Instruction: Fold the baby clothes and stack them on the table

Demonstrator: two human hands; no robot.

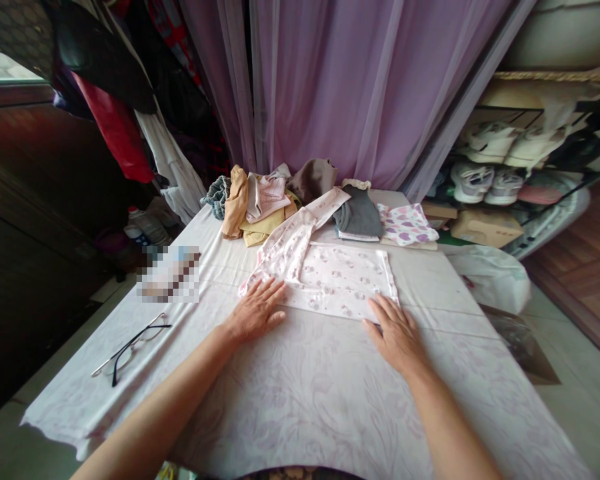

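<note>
A white child's shirt with a small pink print [337,283] lies spread on the cloth-covered table [305,387]. One long sleeve [283,247] angles across it, its end reaching the clothes behind. My left hand [257,310] rests flat on the shirt's near left corner, fingers stretched out. At the near right corner lies my right hand [395,330], its fingers spread over the edge. Neither hand grips anything.
Behind the shirt sit a heap of small clothes [265,207], a dark grey garment [359,213] and a folded heart-print cloth [409,225]. Eyeglasses [130,347] and a blurred-out object [170,275] lie at left. A purple curtain [325,87] hangs behind; a shoe rack [510,153] stands right.
</note>
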